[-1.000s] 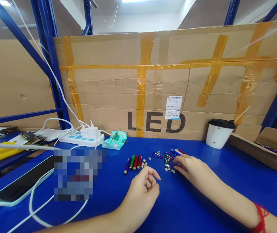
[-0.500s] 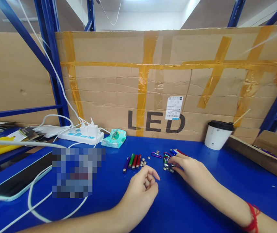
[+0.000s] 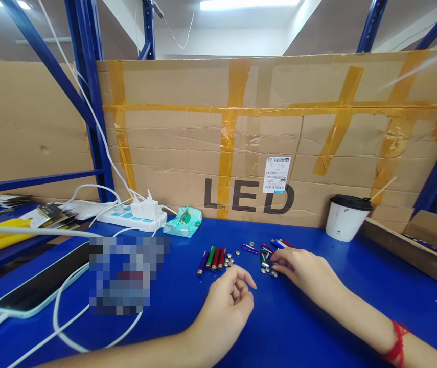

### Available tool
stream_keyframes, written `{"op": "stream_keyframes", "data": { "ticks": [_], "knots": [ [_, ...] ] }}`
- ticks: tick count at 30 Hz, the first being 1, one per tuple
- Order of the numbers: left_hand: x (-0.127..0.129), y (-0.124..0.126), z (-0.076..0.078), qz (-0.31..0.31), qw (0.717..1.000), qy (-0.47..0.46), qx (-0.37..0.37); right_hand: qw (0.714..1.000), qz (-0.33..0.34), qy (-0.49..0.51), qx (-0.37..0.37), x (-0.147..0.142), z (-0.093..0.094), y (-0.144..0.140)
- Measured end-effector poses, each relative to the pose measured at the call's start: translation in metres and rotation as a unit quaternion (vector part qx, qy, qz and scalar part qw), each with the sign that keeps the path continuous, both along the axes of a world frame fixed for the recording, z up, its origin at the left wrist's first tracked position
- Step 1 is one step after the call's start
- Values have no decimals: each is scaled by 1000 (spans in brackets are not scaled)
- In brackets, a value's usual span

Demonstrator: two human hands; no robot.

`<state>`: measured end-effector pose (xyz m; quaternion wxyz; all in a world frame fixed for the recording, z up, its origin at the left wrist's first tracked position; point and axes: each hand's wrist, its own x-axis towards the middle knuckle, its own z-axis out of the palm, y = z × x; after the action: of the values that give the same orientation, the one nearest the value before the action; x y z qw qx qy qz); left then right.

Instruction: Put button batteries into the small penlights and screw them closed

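On bench: we are working a blue tabletop [image 3: 318, 327].
Right hand [image 3: 305, 270]: fingertips narrowing over small metal parts [image 3: 267, 268], nothing lifted.
Left hand [image 3: 226, 306]: resting loosely curled, empty.
Handling: parts are looking light, hard, slippery; we are favouring a fingertip pinch.
Room: tubes [image 3: 212, 258] leftward, cup [image 3: 344, 216] well apart.

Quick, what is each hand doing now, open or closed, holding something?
Left hand: loosely curled on the blue table; nothing visible in it.
Right hand: fingertips on the small metal parts; a grip cannot be told.
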<state>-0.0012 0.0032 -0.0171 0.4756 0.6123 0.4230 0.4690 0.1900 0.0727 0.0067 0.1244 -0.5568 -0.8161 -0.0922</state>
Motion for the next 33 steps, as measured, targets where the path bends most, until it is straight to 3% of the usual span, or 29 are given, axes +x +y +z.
{"op": "stream_keyframes", "data": {
  "ticks": [12, 17, 24, 33],
  "knots": [
    [-1, -1, 4, 12, 1000, 17, 5, 999, 27, -2, 30, -2, -3, 0],
    [0, -5, 9, -10, 996, 90, 14, 998, 26, -3, 51, -4, -1, -2],
    [-7, -7, 13, 72, 956, 247, 143, 991, 53, 101, 76, -13, 6, -16],
    [-13, 2, 8, 39, 930, 364, 35, 980, 98, 171, 7, -14, 1, -17]
  ]
}}
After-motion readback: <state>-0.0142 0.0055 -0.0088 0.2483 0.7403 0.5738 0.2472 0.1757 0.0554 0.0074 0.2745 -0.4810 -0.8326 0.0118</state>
